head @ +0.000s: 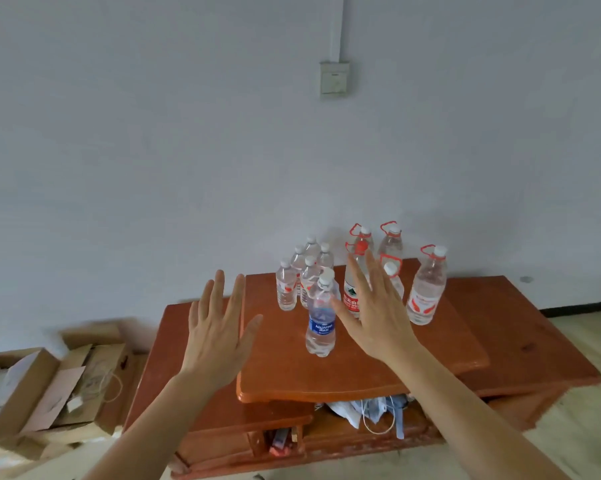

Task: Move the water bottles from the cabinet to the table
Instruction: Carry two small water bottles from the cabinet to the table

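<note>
Several clear water bottles stand upright on the top of a low red-brown wooden cabinet (361, 358). Nearest to me is a bottle with a blue label (321, 317). Behind it is a cluster of small white-capped bottles (287, 289). To the right stand taller bottles with red carry handles (427, 289), one with a red cap (360, 247). My left hand (219, 327) is held out flat, fingers straight, left of the blue-label bottle and apart from it. My right hand (371, 306) is spread flat just right of that bottle, in front of the tall ones, holding nothing.
Open cardboard boxes (50, 386) with paper and cord sit on the floor at the left. The cabinet's lower shelf holds crumpled bags and cords (371, 414). A white wall with a switch plate (333, 77) is behind. Pale floor lies at the right.
</note>
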Tool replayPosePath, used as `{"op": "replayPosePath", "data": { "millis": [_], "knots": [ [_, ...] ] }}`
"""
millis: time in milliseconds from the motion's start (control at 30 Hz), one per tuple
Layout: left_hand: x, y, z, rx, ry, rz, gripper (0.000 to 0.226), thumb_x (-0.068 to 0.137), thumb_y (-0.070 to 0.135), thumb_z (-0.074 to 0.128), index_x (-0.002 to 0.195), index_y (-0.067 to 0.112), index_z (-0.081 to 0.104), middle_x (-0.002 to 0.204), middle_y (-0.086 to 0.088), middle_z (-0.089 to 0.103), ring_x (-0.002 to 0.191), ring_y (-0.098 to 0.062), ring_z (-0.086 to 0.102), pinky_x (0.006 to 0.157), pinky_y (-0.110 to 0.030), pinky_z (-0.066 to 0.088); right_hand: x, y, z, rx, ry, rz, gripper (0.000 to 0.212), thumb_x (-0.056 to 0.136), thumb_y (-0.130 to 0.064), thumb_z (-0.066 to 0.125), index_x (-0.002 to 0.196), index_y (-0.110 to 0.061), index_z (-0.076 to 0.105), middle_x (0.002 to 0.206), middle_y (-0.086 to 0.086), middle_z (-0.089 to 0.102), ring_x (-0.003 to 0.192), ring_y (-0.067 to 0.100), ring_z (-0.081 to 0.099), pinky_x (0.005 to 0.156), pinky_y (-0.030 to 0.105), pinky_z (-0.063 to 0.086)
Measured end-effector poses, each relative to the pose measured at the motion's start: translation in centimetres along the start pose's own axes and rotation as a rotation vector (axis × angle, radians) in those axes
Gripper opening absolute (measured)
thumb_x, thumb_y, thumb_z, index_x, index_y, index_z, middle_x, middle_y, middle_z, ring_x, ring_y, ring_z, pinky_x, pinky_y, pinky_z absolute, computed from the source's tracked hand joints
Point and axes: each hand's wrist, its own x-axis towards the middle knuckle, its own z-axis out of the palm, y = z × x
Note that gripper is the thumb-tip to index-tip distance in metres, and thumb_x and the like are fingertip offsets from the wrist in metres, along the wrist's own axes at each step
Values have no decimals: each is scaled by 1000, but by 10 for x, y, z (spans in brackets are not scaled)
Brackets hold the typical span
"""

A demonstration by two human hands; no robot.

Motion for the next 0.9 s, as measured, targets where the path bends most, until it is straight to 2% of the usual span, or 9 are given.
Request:
{"op": "replayPosePath", "data": {
  "millis": [133,200,300,467,567,700,800,900],
  "knots": [
    [92,-35,31,-42,-85,5,76,99,69,19,157,35,-16,166,-1,-23,154,-24,-14,125,-53,5,80,14,38,26,2,110,84,99,-71,35,159,-39,-15,169,-3,-20,157,27,-2,121,49,22],
    [136,-54,46,-93,-132,-5,77,100,64,24,155,35,-20,166,-1,-24,155,-25,-13,125,-50,4,117,19,58,81,-25,154,84,98,-71,35,156,-45,-20,168,-6,-22,157,26,-2,121,49,23],
    [189,-70,59,-121,-185,42,78,101,61,29,156,34,-19,166,-1,-21,155,-25,-10,124,-47,3,152,27,78,120,-87,203,81,97,-71,37,153,-52,-19,171,-5,-8,157,23,4,121,51,26],
    [237,-85,103,-169,-295,58,80,101,56,38,159,29,-10,168,-5,-11,156,-28,-2,124,-48,9,178,41,123,257,-203,334,81,100,-60,47,159,-44,-6,171,-8,1,157,19,7,121,50,22],
    [255,-88,133,-187,-359,55,82,101,56,40,160,28,-10,169,-5,-11,156,-29,-3,125,-49,10,199,54,143,259,-310,375,79,101,-52,52,161,-36,3,170,-3,8,156,20,11,124,50,23],
    [267,-87,163,-200,-433,-7,84,100,56,42,159,29,-11,168,-4,-12,156,-28,-2,124,-47,8,233,79,171,265,-476,415,82,98,-53,56,162,-30,11,164,4,28,151,24,27,121,48,29],
    [275,-86,181,-214,-494,-77,88,98,58,45,159,29,-12,169,-3,-8,156,-28,-1,124,-48,11,253,102,192,282,-658,462,84,95,-53,61,161,-28,16,163,6,32,150,26,31,119,44,31],
    [290,-81,205,-256,-556,-175,95,94,62,52,160,29,-9,169,-3,0,155,-28,4,122,-51,20,261,122,210,362,-808,556,88,89,-53,69,160,-29,22,163,5,33,148,25,35,118,43,33]
  ]
}}
